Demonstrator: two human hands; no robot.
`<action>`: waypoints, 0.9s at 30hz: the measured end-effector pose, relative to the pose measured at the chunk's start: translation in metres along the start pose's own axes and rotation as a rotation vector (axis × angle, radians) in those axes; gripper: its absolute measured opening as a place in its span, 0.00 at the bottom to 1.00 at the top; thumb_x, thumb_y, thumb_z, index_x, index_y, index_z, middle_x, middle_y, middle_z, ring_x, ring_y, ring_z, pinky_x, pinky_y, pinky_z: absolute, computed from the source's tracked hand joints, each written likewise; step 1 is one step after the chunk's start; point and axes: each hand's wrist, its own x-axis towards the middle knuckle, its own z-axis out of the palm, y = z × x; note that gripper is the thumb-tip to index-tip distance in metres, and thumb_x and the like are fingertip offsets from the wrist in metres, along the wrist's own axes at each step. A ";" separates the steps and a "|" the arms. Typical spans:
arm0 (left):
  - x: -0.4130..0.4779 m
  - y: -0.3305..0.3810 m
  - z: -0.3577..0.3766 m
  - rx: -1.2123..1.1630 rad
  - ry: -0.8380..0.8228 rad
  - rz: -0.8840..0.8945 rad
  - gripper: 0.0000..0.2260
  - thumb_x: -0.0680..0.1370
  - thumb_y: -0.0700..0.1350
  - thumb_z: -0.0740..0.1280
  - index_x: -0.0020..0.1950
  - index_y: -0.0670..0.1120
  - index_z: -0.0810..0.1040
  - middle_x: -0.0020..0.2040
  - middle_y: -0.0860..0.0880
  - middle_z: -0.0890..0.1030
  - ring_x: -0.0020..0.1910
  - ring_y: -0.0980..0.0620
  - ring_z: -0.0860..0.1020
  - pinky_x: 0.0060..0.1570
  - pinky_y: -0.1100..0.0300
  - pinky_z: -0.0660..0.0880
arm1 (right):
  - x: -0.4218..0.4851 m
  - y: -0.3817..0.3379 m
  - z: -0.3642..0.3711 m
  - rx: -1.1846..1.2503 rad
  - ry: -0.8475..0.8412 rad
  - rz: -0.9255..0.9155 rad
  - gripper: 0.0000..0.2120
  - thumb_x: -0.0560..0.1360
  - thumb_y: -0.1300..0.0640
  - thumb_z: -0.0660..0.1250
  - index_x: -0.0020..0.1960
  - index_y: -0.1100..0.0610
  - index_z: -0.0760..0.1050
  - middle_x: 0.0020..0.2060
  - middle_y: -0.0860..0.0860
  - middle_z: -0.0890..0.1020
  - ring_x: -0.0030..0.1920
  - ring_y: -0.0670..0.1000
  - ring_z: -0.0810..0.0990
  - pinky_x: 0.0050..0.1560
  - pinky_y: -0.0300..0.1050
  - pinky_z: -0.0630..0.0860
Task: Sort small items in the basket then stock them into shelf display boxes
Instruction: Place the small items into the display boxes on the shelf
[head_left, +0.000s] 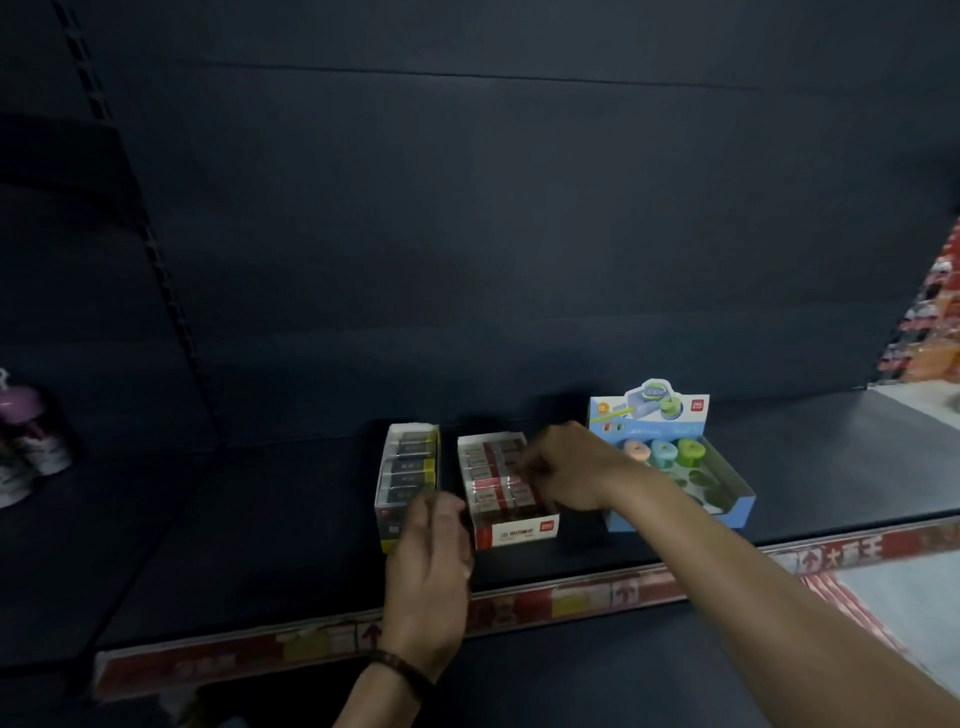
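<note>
Stocking well along: yellow box (408, 483) and red box (515, 531) look near full, blue box (680, 519) part-filled; right hand (566, 467) reaches into red box, grasp indiscernible; left hand (428, 566) slack, apparently empty.

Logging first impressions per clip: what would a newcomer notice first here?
Three bright boxes stand in a row on the dark shelf: a yellow box left, a red box middle, and a blue box right holding pastel round items. The right hand reaches into the red box; the left hand is at the yellow box's front.
</note>
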 end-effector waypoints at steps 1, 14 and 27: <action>0.000 0.005 0.000 -0.186 0.010 -0.135 0.18 0.85 0.62 0.54 0.52 0.55 0.79 0.35 0.53 0.77 0.33 0.53 0.74 0.30 0.58 0.69 | -0.006 -0.003 -0.004 0.030 0.060 -0.009 0.11 0.80 0.58 0.67 0.55 0.48 0.87 0.50 0.45 0.87 0.54 0.48 0.84 0.52 0.41 0.76; 0.000 0.037 -0.007 -0.718 -0.265 -0.173 0.27 0.80 0.52 0.61 0.71 0.34 0.72 0.63 0.28 0.79 0.61 0.36 0.81 0.58 0.48 0.82 | -0.093 -0.073 0.026 0.657 0.465 -0.210 0.07 0.72 0.49 0.82 0.48 0.47 0.88 0.42 0.40 0.86 0.47 0.46 0.86 0.48 0.39 0.79; 0.007 0.034 -0.013 -0.200 -0.149 0.097 0.09 0.84 0.43 0.66 0.54 0.48 0.86 0.40 0.49 0.83 0.39 0.54 0.78 0.40 0.61 0.76 | -0.079 -0.068 0.025 1.089 0.602 0.061 0.05 0.75 0.56 0.80 0.45 0.53 0.84 0.33 0.55 0.85 0.34 0.54 0.85 0.39 0.51 0.83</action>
